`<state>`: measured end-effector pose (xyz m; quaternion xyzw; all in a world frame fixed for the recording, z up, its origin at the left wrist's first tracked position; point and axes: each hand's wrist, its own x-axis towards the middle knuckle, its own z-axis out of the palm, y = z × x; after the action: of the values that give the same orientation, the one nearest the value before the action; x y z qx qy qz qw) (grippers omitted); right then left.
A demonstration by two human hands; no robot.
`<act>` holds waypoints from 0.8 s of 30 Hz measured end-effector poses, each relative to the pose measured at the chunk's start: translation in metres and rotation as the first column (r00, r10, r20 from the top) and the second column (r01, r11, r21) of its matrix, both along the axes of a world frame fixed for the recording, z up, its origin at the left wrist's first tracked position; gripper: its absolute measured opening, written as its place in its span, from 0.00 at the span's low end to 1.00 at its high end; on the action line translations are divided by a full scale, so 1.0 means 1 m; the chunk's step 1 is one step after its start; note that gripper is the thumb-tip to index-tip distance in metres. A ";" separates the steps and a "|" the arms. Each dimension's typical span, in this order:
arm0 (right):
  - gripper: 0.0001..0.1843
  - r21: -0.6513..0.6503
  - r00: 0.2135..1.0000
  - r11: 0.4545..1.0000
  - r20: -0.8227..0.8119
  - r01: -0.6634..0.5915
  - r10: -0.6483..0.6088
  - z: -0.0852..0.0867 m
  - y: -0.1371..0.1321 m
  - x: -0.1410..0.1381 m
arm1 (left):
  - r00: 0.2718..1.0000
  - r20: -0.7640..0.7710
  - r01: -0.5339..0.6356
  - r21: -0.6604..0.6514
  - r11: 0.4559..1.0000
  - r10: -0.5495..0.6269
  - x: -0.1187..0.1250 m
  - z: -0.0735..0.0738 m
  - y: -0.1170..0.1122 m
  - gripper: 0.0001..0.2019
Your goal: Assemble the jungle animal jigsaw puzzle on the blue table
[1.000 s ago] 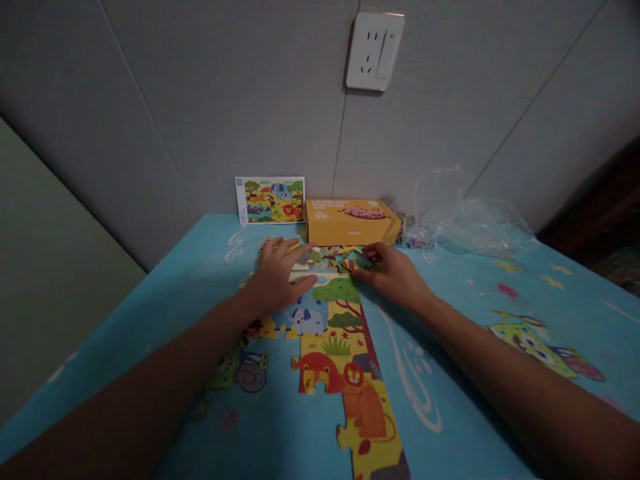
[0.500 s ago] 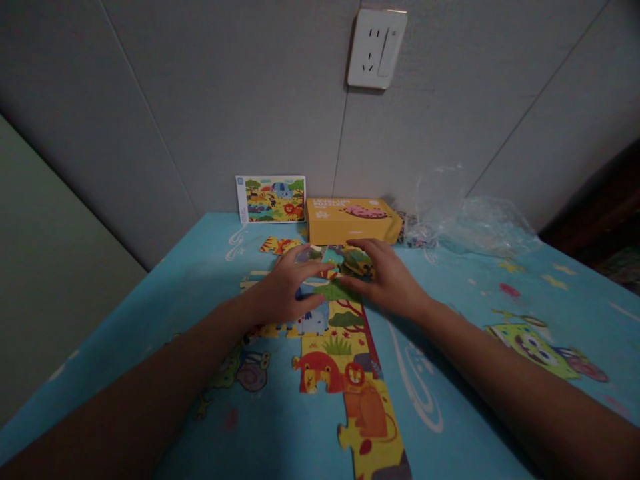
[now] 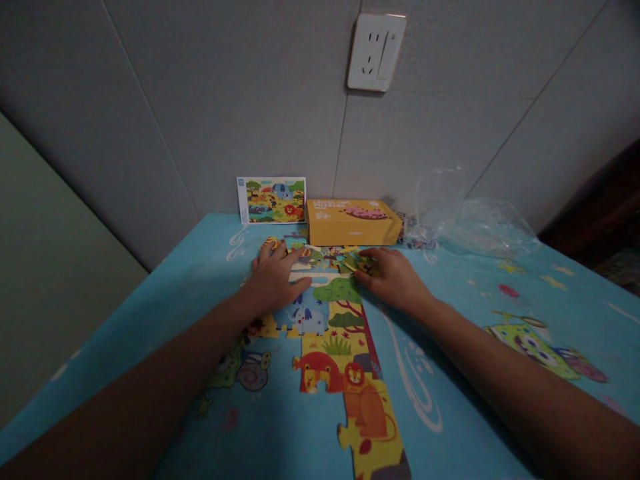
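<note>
A partly joined jigsaw puzzle [image 3: 345, 340] runs down the middle of the table, showing elephants, trees and lions. Beyond its top edge lie several loose puzzle pieces [image 3: 316, 256]. My left hand [image 3: 274, 275] is open, fingers spread, over the upper left of the puzzle and the loose pieces there; it hides part of them. On the right, the thumb and fingers of my right hand [image 3: 393, 275] close around a few green puzzle pieces [image 3: 356, 263] near the puzzle's upper right corner. How many it grips is hard to make out.
An orange puzzle box [image 3: 353, 227] stands against the wall. Left of it leans a picture card [image 3: 273, 200] of the animal scene. Crumpled clear plastic bags [image 3: 487, 227] lie at the back right. A blue cartoon-print cover [image 3: 465, 287] lies under everything.
My left hand has moved left, away from the middle, uncovering more loose pieces. My right hand has shifted slightly right and lower, its fingers closing around the green pieces.
</note>
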<state>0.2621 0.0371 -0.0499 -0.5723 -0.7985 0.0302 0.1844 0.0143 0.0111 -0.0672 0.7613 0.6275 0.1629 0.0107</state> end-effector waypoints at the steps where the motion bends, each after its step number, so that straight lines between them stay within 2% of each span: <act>1: 0.24 0.002 1.000 1.000 0.001 -0.003 0.003 0.000 0.000 0.000 | 1.000 -0.006 0.002 0.002 1.000 -0.002 0.000 0.000 0.000 0.32; 6: 0.23 0.055 0.998 0.998 -0.058 -0.004 0.008 0.002 0.001 0.000 | 0.999 0.033 -0.010 0.067 0.998 0.008 -0.002 -0.001 0.002 0.30; 8: 0.22 0.090 0.992 0.996 -0.119 -0.023 0.033 0.004 -0.001 -0.001 | 0.995 0.097 0.027 0.131 0.991 -0.040 -0.002 0.001 0.002 0.31; 11: 0.21 0.151 0.961 0.979 -0.222 -0.134 0.165 0.007 -0.006 -0.003 | 0.947 0.209 0.200 0.211 0.957 -0.244 -0.001 0.007 0.001 0.34; 14: 0.21 0.202 0.891 0.924 -0.262 -0.324 0.370 0.010 -0.012 -0.007 | 0.859 0.258 0.378 0.261 0.888 -0.442 0.001 0.011 0.000 0.34; 17: 0.22 0.226 0.834 0.868 -0.253 -0.442 0.490 0.012 -0.017 -0.008 | 0.815 0.280 0.429 0.299 0.853 -0.508 0.000 0.009 0.002 0.27; 21: 0.22 0.272 0.806 0.833 -0.233 -0.483 0.543 0.013 -0.017 -0.006 | 0.803 0.294 0.423 0.333 0.843 -0.519 0.000 0.009 0.002 0.12; 24: 0.22 0.295 0.791 0.813 -0.223 -0.502 0.570 0.012 -0.017 -0.006 | 0.800 0.290 0.419 0.356 0.835 -0.525 0.000 0.010 0.002 0.07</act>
<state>0.2557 0.0199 -0.0382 -0.2852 -0.8889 0.0797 0.3496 0.0139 0.0127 -0.0571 0.8426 0.3730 0.3828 0.0659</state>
